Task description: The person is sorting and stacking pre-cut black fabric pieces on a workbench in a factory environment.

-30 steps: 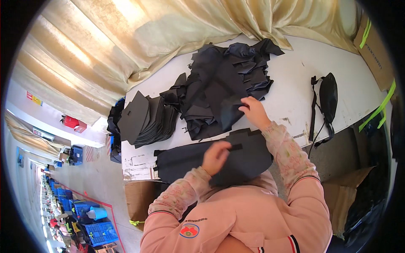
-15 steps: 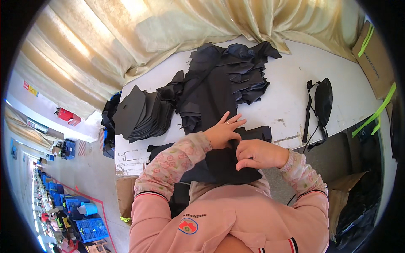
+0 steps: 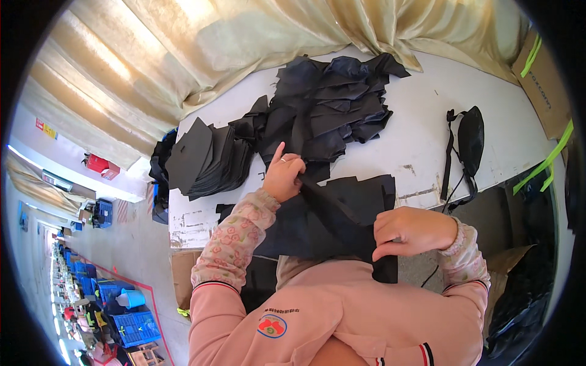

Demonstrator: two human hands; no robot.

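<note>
A black fabric piece lies over the near edge of the table, against my lap. Across it a narrow black strap slants from upper left to lower right. My left hand pinches the strap's upper end, its index finger raised and a ring on one finger. At the fabric's right side my right hand is closed, thumb toward me, on the black fabric's edge; its fingertips are partly hidden. Beyond my left hand spreads a heap of black fabric pieces.
A stack of dark, stiff panels stands on the white table at left. At right lies a black pouch with straps. A gold curtain hangs behind, and a cardboard box stands far right. Blue crates fill the lower left.
My hands have moved apart, the left up and leftward, the right to the right. The strap now stretches diagonally over the fabric between them.
</note>
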